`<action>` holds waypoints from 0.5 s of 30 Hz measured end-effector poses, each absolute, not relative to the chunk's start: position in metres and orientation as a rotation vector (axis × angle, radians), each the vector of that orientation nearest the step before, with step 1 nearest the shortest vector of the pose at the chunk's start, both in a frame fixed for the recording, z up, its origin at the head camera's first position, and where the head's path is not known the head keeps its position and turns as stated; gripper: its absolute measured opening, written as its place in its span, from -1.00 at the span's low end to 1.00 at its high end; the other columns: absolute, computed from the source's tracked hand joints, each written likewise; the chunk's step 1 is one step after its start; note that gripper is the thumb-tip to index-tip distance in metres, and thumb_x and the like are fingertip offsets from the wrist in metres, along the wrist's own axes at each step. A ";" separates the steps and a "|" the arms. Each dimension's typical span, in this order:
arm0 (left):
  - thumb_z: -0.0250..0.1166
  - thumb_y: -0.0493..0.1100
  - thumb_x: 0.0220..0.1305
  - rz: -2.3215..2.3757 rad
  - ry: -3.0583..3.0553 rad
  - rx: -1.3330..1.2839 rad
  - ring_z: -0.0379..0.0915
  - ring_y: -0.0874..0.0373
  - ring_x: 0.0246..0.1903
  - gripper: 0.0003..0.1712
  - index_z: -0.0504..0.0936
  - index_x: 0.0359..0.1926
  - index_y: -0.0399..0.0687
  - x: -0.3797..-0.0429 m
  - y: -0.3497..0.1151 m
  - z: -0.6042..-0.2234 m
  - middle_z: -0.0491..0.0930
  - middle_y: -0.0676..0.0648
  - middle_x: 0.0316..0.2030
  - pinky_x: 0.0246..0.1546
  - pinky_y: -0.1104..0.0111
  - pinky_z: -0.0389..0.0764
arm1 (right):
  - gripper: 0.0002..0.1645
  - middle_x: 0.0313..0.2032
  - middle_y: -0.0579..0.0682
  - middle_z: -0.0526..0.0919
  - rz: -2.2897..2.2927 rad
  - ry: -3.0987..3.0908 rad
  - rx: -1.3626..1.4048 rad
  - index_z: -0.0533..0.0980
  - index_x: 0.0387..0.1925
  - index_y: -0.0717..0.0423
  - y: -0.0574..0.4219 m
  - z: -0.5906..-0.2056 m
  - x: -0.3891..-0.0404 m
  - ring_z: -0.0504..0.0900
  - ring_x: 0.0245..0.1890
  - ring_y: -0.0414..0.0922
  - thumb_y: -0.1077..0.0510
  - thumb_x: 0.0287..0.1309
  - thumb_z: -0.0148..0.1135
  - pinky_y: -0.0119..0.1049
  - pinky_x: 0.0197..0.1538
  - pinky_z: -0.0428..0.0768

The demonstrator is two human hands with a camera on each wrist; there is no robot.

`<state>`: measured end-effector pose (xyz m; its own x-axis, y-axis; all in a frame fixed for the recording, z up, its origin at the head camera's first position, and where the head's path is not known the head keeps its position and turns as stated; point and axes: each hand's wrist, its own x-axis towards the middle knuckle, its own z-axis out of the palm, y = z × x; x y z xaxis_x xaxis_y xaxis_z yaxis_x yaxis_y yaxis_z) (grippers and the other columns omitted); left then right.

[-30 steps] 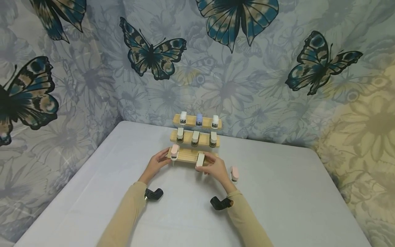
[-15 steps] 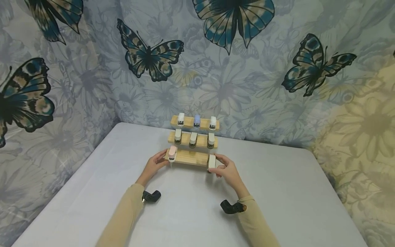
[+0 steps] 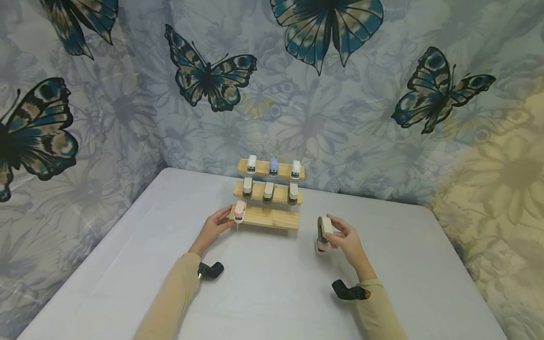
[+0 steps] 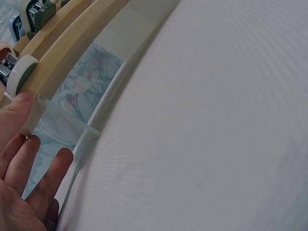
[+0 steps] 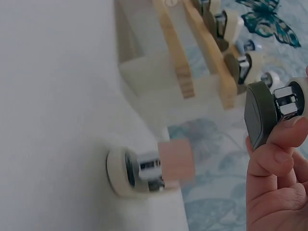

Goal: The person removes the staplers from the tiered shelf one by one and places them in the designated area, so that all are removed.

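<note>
A three-tier wooden rack (image 3: 272, 217) bears small staplers, with a pink stapler (image 3: 240, 210) at the left end of its bottom board. My left hand (image 3: 214, 231) grips that board's left end; in the left wrist view its thumb (image 4: 13, 114) lies against the wood beside the stapler's pale base. Off to the rack's right, my right hand (image 3: 349, 240) pinches a cream stapler (image 3: 326, 225) with a dark green base (image 5: 260, 114), held tilted in the air. Behind and below it, a second pink stapler (image 3: 321, 248) stands on the table, partly hidden in the head view.
On the middle board sit cream staplers (image 3: 268, 191); the top board carries white staplers (image 3: 251, 163) and a blue stapler (image 3: 273, 166). Clear supports (image 4: 72, 120) hold up the rack. A white cloth covers the table (image 3: 272, 293), and a butterfly-print backdrop (image 3: 314, 123) rises behind.
My right hand has carried the cream stapler rightward from the front of the bottom board to above the pink stapler on the table. The left hand keeps its hold on the rack.
</note>
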<state>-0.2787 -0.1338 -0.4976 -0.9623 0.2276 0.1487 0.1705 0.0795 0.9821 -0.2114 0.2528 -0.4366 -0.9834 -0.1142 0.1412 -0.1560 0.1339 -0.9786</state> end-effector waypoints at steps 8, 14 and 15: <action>0.32 -0.19 0.08 2.055 2.323 0.429 0.37 -0.14 -0.02 -0.31 0.29 0.22 -0.22 -0.281 -0.134 -0.510 0.29 -0.23 0.16 -0.05 0.19 0.45 | -0.36 0.09 0.39 0.29 1.931 -2.385 0.233 0.20 0.20 0.40 0.277 -0.444 -0.204 0.44 -0.59 -0.30 0.34 0.09 0.18 -0.39 -0.60 0.42; 0.32 -0.14 0.08 2.032 2.355 0.430 0.37 -0.11 -0.02 -0.31 0.29 0.23 -0.19 -0.281 -0.133 -0.506 0.28 -0.22 0.17 -0.05 0.22 0.44 | -0.36 0.06 0.34 0.34 1.849 -2.450 0.119 0.23 0.19 0.36 0.293 -0.450 -0.205 0.41 -0.60 -0.31 0.27 0.08 0.20 -0.41 -0.57 0.41; 0.32 -0.14 0.08 2.030 2.363 0.432 0.38 -0.11 -0.03 -0.31 0.29 0.23 -0.19 -0.281 -0.134 -0.505 0.28 -0.22 0.17 -0.05 0.22 0.44 | -0.36 0.06 0.33 0.35 1.844 -2.462 0.101 0.24 0.19 0.35 0.295 -0.451 -0.206 0.41 -0.60 -0.30 0.26 0.07 0.20 -0.41 -0.57 0.41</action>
